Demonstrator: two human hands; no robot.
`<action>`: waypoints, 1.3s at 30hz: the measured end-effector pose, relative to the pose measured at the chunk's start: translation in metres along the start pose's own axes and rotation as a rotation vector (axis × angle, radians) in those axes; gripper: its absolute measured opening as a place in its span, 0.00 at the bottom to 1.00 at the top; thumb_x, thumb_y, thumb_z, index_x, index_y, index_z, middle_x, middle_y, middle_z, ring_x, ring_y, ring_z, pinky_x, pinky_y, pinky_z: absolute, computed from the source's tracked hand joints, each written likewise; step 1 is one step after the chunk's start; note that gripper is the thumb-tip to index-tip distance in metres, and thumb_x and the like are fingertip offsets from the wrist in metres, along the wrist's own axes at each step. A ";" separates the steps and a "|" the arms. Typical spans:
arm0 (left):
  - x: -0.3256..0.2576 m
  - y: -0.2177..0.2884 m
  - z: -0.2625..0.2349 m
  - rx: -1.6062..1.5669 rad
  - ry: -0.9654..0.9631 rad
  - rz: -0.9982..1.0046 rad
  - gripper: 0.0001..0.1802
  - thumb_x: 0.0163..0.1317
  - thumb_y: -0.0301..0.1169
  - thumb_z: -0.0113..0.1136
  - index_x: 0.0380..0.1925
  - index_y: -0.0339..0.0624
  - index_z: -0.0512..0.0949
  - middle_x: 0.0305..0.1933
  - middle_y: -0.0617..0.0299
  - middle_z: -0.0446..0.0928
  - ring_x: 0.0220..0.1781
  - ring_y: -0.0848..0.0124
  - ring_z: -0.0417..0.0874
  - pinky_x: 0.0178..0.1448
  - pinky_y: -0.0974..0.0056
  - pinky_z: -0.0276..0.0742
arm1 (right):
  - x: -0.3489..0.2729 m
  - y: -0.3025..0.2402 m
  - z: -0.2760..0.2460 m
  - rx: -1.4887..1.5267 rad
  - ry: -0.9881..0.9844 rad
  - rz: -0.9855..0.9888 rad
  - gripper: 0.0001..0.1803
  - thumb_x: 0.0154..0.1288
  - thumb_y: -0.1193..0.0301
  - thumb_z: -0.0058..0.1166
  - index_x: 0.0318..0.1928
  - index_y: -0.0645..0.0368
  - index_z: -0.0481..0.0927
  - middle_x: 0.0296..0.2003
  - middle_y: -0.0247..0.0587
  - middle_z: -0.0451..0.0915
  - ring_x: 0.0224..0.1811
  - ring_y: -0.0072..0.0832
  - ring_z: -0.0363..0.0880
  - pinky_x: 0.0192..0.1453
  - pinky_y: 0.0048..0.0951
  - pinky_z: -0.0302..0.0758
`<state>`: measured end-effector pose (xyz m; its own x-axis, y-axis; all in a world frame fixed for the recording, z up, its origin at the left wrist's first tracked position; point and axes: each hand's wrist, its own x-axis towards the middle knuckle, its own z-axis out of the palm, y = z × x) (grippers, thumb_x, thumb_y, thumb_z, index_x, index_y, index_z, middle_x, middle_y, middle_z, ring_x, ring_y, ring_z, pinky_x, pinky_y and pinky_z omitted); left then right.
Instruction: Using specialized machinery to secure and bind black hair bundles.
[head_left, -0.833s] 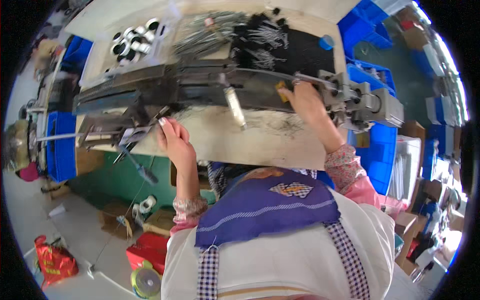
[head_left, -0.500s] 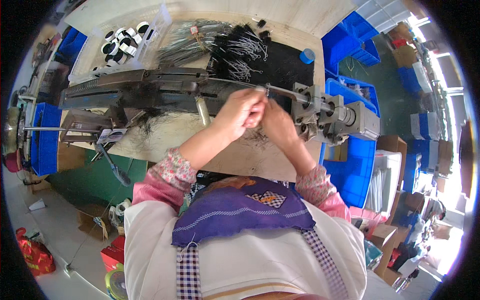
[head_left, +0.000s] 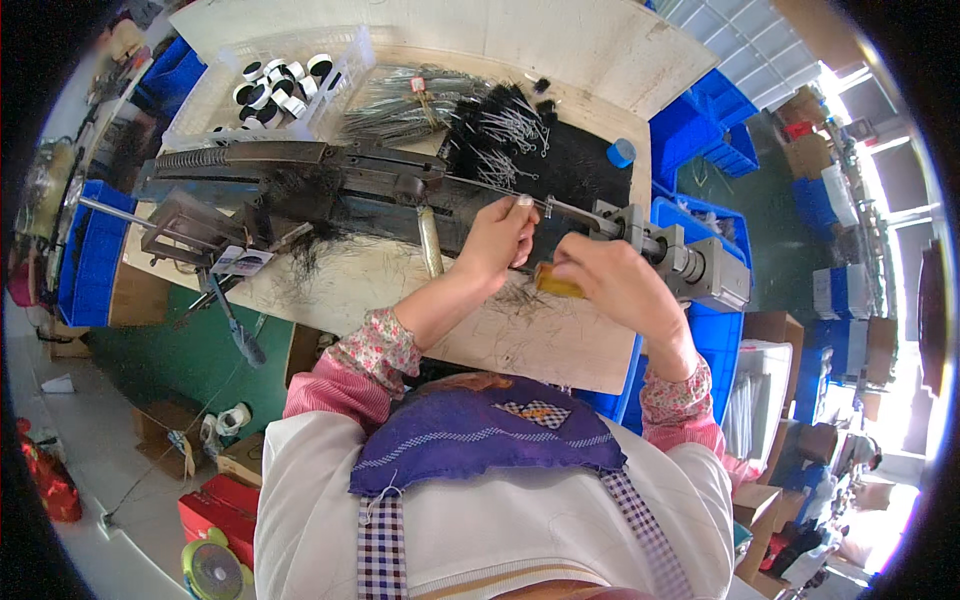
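My left hand [head_left: 500,240] is closed in a pinch at a thin metal wire [head_left: 483,185] stretched along the bench machine. My right hand [head_left: 625,285] is curled around a short amber-yellow piece [head_left: 558,282], which looks like a handle; its far end is hidden in the fingers. That hand is below the wire, just short of the machine's metal chuck end [head_left: 690,262]. Left of my hands runs the machine's long dark metal bed [head_left: 340,185], with a pale handle [head_left: 429,240] pointing down from it. Loose black bristles [head_left: 515,300] lie on the bench beneath.
Behind the machine lie a pile of small wire brushes [head_left: 510,125] and a bundle of metal wires [head_left: 395,110]. A clear crate [head_left: 190,125] holds several white-and-black rolls. A blue round cap [head_left: 620,152] sits at right. Blue bins [head_left: 690,115] stand past the bench's right edge.
My right hand has moved away from my left, to the right and down, and the amber-yellow piece now shows in it. The left hand stays by the wire. The whole view has shifted slightly.
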<state>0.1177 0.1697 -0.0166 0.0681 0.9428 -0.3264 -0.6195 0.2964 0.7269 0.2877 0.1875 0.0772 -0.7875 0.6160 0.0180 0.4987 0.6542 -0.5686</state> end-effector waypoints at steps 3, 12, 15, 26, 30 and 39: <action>-0.005 0.002 -0.011 -0.074 0.186 0.240 0.14 0.72 0.37 0.46 0.28 0.43 0.70 0.16 0.73 0.60 0.14 0.82 0.57 0.17 0.74 0.49 | 0.014 0.000 -0.023 -0.006 0.218 0.097 0.10 0.64 0.70 0.52 0.42 0.62 0.75 0.30 0.52 0.79 0.31 0.46 0.79 0.37 0.34 0.74; -0.018 0.010 -0.005 -0.121 0.234 0.233 0.15 0.72 0.39 0.48 0.28 0.44 0.74 0.14 0.72 0.59 0.13 0.80 0.53 0.18 0.71 0.48 | 0.120 0.021 0.022 0.227 -0.093 -0.074 0.12 0.61 0.76 0.51 0.44 0.68 0.79 0.30 0.47 0.83 0.32 0.32 0.82 0.38 0.31 0.76; -0.020 0.010 -0.006 -0.146 0.207 0.216 0.16 0.72 0.40 0.48 0.27 0.45 0.73 0.13 0.72 0.58 0.12 0.79 0.53 0.18 0.70 0.48 | 0.108 0.023 0.014 0.374 -0.112 0.052 0.12 0.63 0.74 0.52 0.44 0.69 0.79 0.28 0.42 0.82 0.30 0.24 0.80 0.36 0.27 0.76; -0.014 0.003 0.003 -0.224 -0.048 0.261 0.38 0.69 0.61 0.32 0.60 0.36 0.62 0.57 0.50 0.70 0.62 0.61 0.71 0.68 0.57 0.66 | 0.128 0.041 -0.005 0.648 -0.400 0.263 0.16 0.68 0.72 0.51 0.55 0.63 0.74 0.35 0.43 0.79 0.36 0.27 0.79 0.38 0.30 0.77; -0.023 0.028 0.004 -0.534 0.022 0.118 0.47 0.66 0.65 0.30 0.62 0.27 0.57 0.62 0.46 0.65 0.68 0.57 0.64 0.73 0.57 0.60 | 0.113 0.032 -0.024 -0.057 -0.053 -0.154 0.23 0.67 0.62 0.51 0.61 0.54 0.72 0.43 0.55 0.75 0.47 0.47 0.73 0.53 0.37 0.69; -0.029 0.026 -0.005 -0.586 -0.030 0.149 0.46 0.66 0.64 0.34 0.62 0.28 0.57 0.64 0.46 0.65 0.68 0.58 0.65 0.74 0.55 0.56 | 0.087 0.000 0.028 -0.331 0.373 -0.240 0.15 0.55 0.73 0.57 0.45 0.56 0.82 0.31 0.37 0.74 0.40 0.38 0.75 0.40 0.36 0.70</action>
<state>0.0956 0.1488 0.0085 -0.0358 0.9742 -0.2229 -0.9512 0.0351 0.3066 0.2093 0.2287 0.0561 -0.7411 0.5074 0.4397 0.4559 0.8610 -0.2254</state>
